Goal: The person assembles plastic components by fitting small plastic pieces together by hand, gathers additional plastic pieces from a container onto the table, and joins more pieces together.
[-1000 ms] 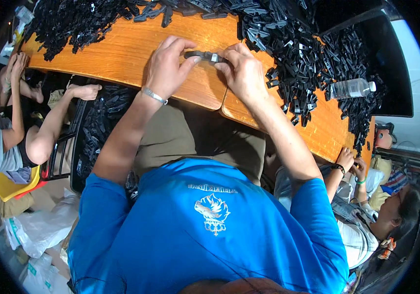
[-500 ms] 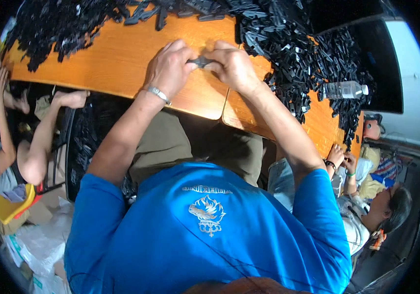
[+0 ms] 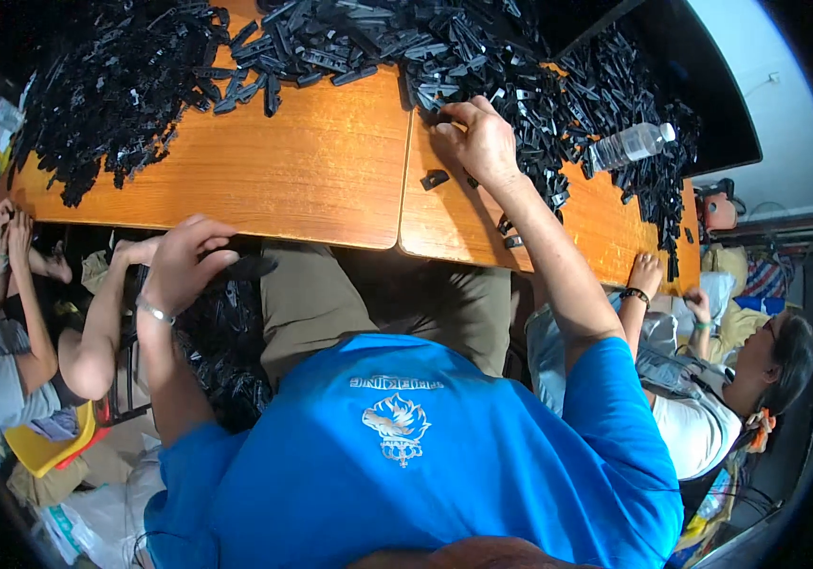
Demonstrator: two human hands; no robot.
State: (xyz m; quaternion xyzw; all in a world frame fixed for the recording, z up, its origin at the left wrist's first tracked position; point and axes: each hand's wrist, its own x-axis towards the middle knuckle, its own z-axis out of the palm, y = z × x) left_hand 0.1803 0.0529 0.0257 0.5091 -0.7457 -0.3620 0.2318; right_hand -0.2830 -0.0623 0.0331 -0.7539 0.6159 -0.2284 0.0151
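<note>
My left hand (image 3: 186, 261) is off the table's front edge at the left, fingers apart. A blurred dark plastic piece (image 3: 253, 267) shows just beyond its thumb, apparently loose, over a dark heap of parts (image 3: 221, 332) below the table. My right hand (image 3: 484, 147) reaches the near edge of the heap of long black plastic parts (image 3: 354, 38). Its thumb and fingertips pinch around a dark piece, mostly hidden by the fingers. Closer to me, a small black piece (image 3: 435, 178) lies on the wooden table (image 3: 302, 171).
Smaller black parts (image 3: 112, 95) are heaped at the table's left. A clear plastic bottle (image 3: 632, 147) lies on the right heap. One co-worker's hands (image 3: 648, 275) are at the right edge; another person (image 3: 18, 351) sits at the left. A table seam (image 3: 406, 180) runs front to back.
My hands have parted from the dark piece they held together. The left has dropped back to the left past the table edge; the right has moved right to the heap.
</note>
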